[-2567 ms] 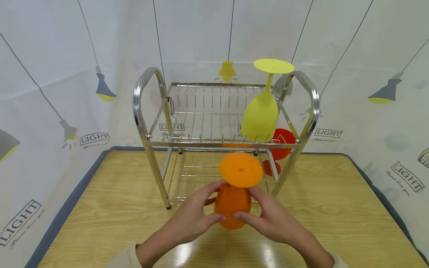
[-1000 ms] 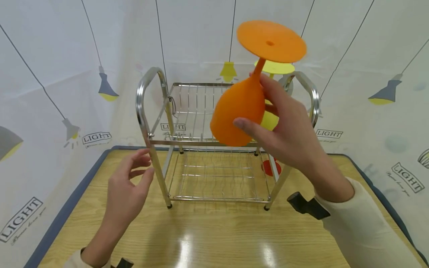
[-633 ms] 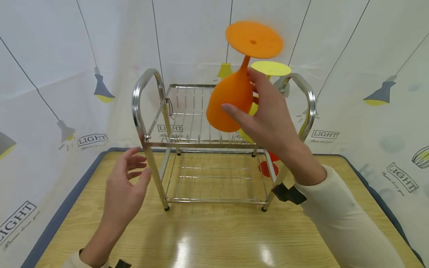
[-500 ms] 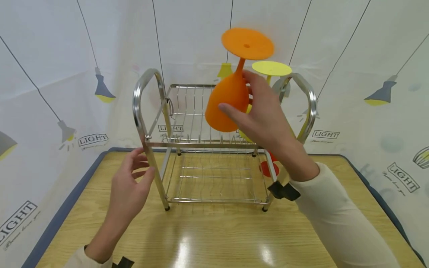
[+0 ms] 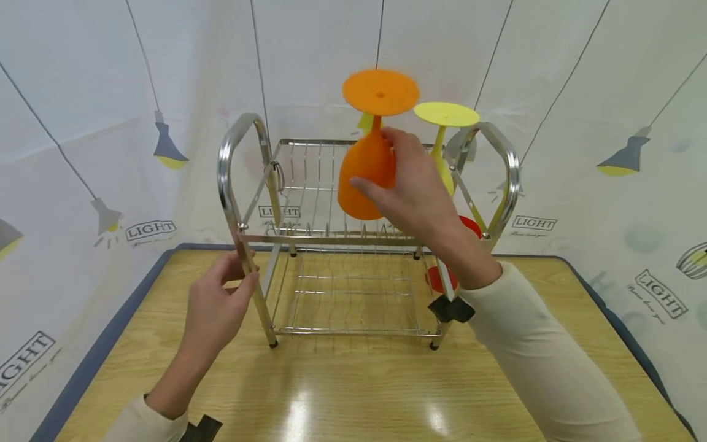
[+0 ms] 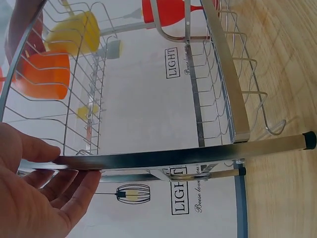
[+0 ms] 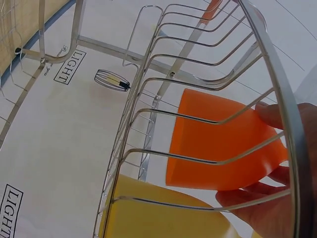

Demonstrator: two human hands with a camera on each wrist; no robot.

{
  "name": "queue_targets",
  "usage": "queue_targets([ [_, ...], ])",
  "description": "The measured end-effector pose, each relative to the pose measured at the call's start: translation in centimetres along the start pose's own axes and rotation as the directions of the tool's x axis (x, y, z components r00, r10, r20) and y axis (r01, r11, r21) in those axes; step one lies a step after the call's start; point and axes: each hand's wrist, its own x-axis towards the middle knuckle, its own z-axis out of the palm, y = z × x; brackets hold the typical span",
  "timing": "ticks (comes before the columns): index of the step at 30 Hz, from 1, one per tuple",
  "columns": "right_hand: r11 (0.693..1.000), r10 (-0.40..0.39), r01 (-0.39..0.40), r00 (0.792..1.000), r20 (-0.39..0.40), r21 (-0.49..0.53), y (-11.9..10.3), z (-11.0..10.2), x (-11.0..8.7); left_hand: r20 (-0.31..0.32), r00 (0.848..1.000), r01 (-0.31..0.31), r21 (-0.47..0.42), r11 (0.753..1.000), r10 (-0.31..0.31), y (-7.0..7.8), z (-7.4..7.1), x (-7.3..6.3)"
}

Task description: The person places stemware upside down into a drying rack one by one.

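An orange plastic wine glass (image 5: 364, 169) is upside down, bowl down and foot up, over the upper shelf of a two-tier metal dish rack (image 5: 353, 240). My right hand (image 5: 420, 190) grips its bowl near the stem, with the thumb in front. In the right wrist view the orange bowl (image 7: 218, 144) shows behind the shelf wires, beside a yellow bowl. On that shelf's right side stands an inverted yellow wine glass (image 5: 442, 138), partly behind my right hand. My left hand (image 5: 218, 301) holds the rack's left front post between thumb and fingers, as the left wrist view shows.
A red wine glass (image 5: 442, 279) hangs at the rack's right side, largely covered by my right arm. The lower shelf (image 5: 353, 291) has bare wires. Around the wooden table (image 5: 353, 393) hangs a white printed sheet (image 5: 83, 153).
The orange wine glass has gone from both hands to the right alone, up over the upper shelf, then left, lower and more upright. My left hand has moved onto the rack's post.
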Motion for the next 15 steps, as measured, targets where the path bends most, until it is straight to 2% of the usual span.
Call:
queue_targets([
  [7,0.995,0.040,-0.035,0.997,0.060,-0.095,0.01,0.36,0.22,0.001,1.000,-0.029,0.013,0.999,0.029,-0.08,0.02,-0.04],
  [15,0.991,0.089,-0.076,0.990,0.112,-0.110,0.17,0.47,0.51,0.004,0.999,-0.037,0.028,0.999,0.037,0.00,0.23,-0.16],
])
